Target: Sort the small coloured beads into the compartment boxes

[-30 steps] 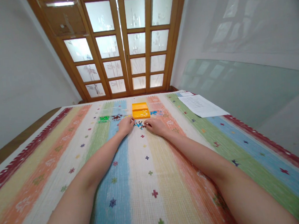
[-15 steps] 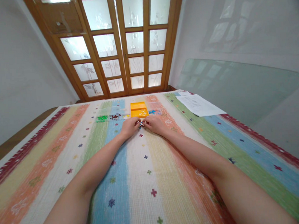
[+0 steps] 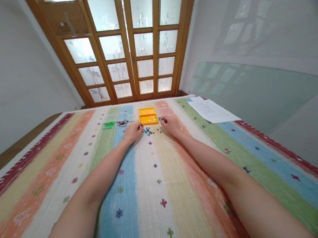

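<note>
Loose pieces (image 3: 148,131), axes indistinct, lie between left hand (image 3: 134,132) and right hand (image 3: 170,125)—grips indeterminable—near orange box (image 3: 146,111) holding white pieces (image 3: 151,120).

I can read no word, number or brand from where I stand. The white sheet of paper (image 3: 219,113) on the striped tablecloth (image 3: 151,215) carries faint lines of writing (image 3: 203,106), too small to make out.

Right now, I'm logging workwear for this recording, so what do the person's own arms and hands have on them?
The left arm and right arm are bare as far as they show: no sleeve, watch or bracelet in sight. The left hand and right hand wear no gloves; any ring would be too small to make out.
</note>
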`<move>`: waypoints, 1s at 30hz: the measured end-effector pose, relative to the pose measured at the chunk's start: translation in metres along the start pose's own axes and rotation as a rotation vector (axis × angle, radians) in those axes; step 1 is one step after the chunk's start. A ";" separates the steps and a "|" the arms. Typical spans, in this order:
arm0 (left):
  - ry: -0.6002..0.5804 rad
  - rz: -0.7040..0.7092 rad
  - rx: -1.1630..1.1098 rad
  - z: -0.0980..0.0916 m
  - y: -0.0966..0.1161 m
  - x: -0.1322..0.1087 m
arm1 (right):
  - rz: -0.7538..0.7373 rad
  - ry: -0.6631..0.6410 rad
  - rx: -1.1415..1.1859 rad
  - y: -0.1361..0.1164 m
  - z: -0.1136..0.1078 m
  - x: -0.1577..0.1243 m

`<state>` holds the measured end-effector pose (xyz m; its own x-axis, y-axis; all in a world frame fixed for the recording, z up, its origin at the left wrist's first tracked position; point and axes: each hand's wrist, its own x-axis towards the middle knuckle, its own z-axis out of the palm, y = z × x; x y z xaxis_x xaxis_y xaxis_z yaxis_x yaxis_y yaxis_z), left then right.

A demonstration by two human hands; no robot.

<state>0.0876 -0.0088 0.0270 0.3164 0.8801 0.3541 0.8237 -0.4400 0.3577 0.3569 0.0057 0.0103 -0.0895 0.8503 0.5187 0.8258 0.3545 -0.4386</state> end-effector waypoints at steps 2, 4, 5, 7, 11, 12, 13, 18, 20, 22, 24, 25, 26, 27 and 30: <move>-0.022 -0.038 0.010 -0.003 -0.012 0.000 | 0.149 0.060 -0.038 0.014 -0.005 0.004; -0.053 -0.044 0.007 -0.004 -0.021 0.000 | 0.236 0.088 -0.057 0.028 -0.008 0.007; -0.069 -0.038 0.001 -0.004 -0.025 0.000 | 0.269 0.099 -0.059 0.033 -0.009 0.008; -0.099 -0.018 -0.019 -0.004 -0.029 0.000 | 0.314 0.099 -0.055 0.042 -0.010 0.008; -0.146 0.024 -0.049 -0.001 -0.030 0.000 | 0.319 0.073 -0.052 0.049 -0.006 0.009; -0.154 0.031 -0.048 -0.001 -0.030 0.000 | 0.309 0.070 -0.057 0.049 -0.005 0.009; -0.158 0.037 -0.045 -0.001 -0.029 0.000 | 0.298 0.067 -0.061 0.048 -0.003 0.009; -0.145 0.063 0.001 0.002 -0.023 -0.001 | 0.211 0.047 -0.056 0.038 0.004 0.008; -0.146 0.070 0.026 0.002 -0.019 -0.002 | 0.179 0.036 -0.051 0.034 0.007 0.007; -0.145 0.077 0.042 0.002 -0.016 -0.003 | 0.161 0.017 -0.046 0.030 0.009 0.005; -0.141 0.093 0.051 0.002 -0.013 -0.004 | 0.140 -0.001 -0.039 0.026 0.010 0.004; -0.141 0.101 0.056 0.002 -0.012 -0.004 | 0.127 -0.007 -0.036 0.024 0.011 0.003; -0.142 0.103 0.066 0.001 -0.011 -0.004 | 0.116 -0.014 -0.034 0.022 0.011 0.002; -0.143 0.098 0.077 0.002 -0.011 -0.004 | 0.106 -0.020 -0.033 0.020 0.011 0.001; -0.146 0.069 0.107 0.003 -0.012 -0.003 | 0.080 -0.041 -0.034 0.015 0.010 -0.001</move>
<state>0.0781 -0.0062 0.0194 0.4325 0.8684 0.2427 0.8406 -0.4857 0.2398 0.3641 0.0141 -0.0039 -0.0444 0.8907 0.4524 0.8495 0.2719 -0.4521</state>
